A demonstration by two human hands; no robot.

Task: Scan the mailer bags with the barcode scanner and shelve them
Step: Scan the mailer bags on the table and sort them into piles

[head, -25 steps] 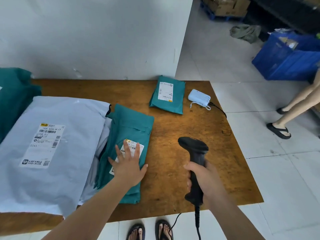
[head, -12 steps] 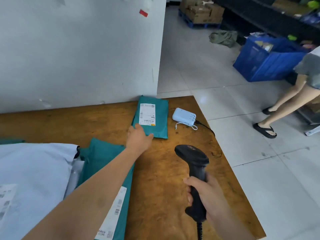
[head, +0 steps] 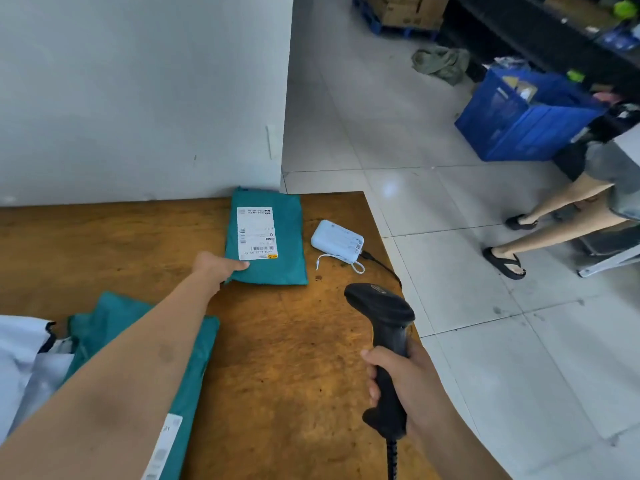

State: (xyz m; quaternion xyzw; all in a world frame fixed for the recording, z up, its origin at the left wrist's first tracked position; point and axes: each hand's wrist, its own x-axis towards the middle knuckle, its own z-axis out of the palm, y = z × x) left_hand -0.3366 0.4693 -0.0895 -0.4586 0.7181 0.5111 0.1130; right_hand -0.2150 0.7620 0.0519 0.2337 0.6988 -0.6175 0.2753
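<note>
A small teal mailer bag (head: 284, 251) with a white barcode label lies at the far side of the wooden table (head: 294, 358), against the wall. My left hand (head: 216, 266) reaches out to its near left corner and the fingers grip that corner. My right hand (head: 401, 382) holds the black barcode scanner (head: 384, 327) upright by its handle, its head pointing toward the small bag, about a hand's width short of it. A larger teal mailer bag (head: 194, 368) lies under my left forearm, label partly hidden.
A white mailer bag (head: 24, 355) lies at the left edge. A pale blue power bank (head: 337, 240) with a cable sits right of the small bag. Another person's legs (head: 554, 216) stand on the tiled floor at right, near a blue crate (head: 526, 123). Dark shelving (head: 540, 32) runs behind.
My left hand left the large teal bag and reached forward to the small teal bag's near corner. My view tilted up and right. The scanner hand stayed nearly still.
</note>
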